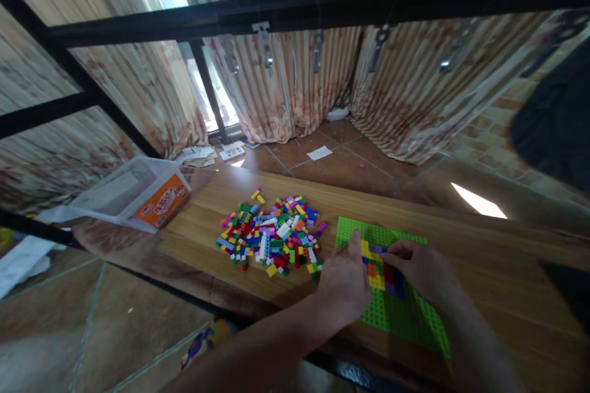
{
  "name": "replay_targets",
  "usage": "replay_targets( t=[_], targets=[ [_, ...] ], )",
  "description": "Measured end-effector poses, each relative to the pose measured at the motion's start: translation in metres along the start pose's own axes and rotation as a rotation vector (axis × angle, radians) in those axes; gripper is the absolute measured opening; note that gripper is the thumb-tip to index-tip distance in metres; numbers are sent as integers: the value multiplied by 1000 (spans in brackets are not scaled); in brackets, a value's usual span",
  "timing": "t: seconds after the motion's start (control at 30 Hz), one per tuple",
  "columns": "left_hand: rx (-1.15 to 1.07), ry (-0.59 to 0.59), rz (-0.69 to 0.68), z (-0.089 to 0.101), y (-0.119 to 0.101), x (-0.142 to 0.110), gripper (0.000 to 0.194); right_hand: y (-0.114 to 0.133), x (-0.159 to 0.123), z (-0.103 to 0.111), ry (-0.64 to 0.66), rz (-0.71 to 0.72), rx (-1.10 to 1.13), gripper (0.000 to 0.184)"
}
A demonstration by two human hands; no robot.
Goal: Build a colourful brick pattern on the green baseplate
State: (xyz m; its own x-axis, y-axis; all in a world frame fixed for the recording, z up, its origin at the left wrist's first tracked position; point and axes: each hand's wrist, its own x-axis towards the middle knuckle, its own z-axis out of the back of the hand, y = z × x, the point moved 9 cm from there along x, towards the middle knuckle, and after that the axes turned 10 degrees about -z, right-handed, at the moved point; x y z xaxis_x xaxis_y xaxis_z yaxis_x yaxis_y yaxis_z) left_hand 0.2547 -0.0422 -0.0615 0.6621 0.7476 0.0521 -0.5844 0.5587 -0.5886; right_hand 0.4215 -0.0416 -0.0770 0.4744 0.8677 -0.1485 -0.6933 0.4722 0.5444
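Note:
A green studded baseplate (382,313) lies on the wooden bench, with a block of joined toy bricks (375,273) in yellow, orange, red, purple and blue pressed on its middle. My left hand (343,282) rests at the left side of these bricks. Its index finger is stretched out over the plate; the other fingers are partly hidden. From the right, my right hand (421,267) reaches onto the top right of the built bricks, thumb and fingertips drawn together there. Whatever sits between those fingertips is too small to make out.
Left of the plate spreads a pile of loose mixed bricks (271,233). Farther left stands a clear plastic bin (124,190) with an orange label. A black metal rail (295,6) crosses above the wooden bench (498,282). Behind hang striped curtains (295,86); papers lie on the tiled floor.

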Motion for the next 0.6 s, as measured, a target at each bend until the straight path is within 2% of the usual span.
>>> replay_targets(
  t=[0.23,0.37,0.5,0.6],
  targets=[
    [42,81,-40,6,-13,-7,81,-14,4,-5,76,-79,-29,27],
    [33,67,32,15,-6,-7,62,-20,7,-5,111,-88,-51,33],
    [-22,-134,44,46,8,-2,41,-20,7,6,96,-109,-28,33],
    [-174,-323,62,80,32,0,36,-8,-2,26,-57,-181,23,27]
  ],
)
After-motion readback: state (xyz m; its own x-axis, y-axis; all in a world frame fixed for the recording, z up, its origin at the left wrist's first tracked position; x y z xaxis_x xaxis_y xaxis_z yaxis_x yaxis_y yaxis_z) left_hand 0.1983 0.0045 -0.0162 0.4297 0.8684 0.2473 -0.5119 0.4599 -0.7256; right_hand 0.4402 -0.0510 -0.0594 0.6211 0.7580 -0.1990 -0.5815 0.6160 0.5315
